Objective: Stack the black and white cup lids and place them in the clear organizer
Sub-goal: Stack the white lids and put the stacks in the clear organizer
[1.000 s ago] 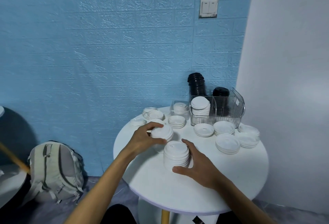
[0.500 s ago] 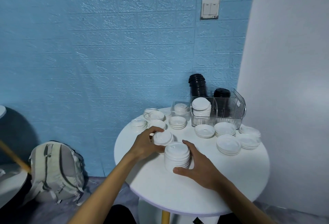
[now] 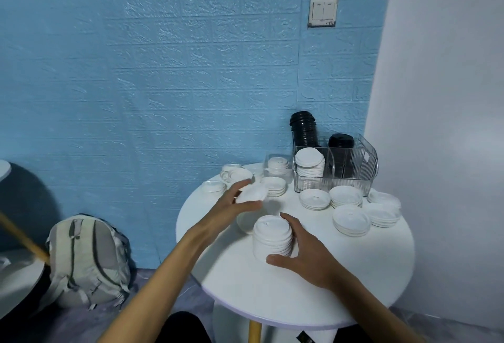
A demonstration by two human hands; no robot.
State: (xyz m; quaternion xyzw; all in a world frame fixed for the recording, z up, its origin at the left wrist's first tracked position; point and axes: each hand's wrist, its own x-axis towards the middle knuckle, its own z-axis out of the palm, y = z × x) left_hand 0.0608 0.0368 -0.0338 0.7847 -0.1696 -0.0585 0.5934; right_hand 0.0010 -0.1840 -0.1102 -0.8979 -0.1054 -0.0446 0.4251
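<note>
A tall stack of white lids point(image 3: 272, 239) stands on the round white table point(image 3: 313, 288); my right hand point(image 3: 305, 255) curls around its right side, thumb at its base. My left hand point(image 3: 231, 206) holds a white lid point(image 3: 252, 192) lifted and tilted just left of and behind that stack. Another white lid point(image 3: 245, 221) lies flat below it. The clear organizer point(image 3: 346, 176) at the back right holds a white lid stack point(image 3: 309, 165) and two black lid stacks point(image 3: 304, 130).
Several small piles of white lids point(image 3: 351, 220) lie in front of and left of the organizer. A small clear box point(image 3: 278, 165) with lids sits beside it. The white wall is close on the right. A grey backpack point(image 3: 87, 261) leans on the floor at left.
My left hand has lifted a white lid off the table and tilted it. My right hand stays around the tall stack.
</note>
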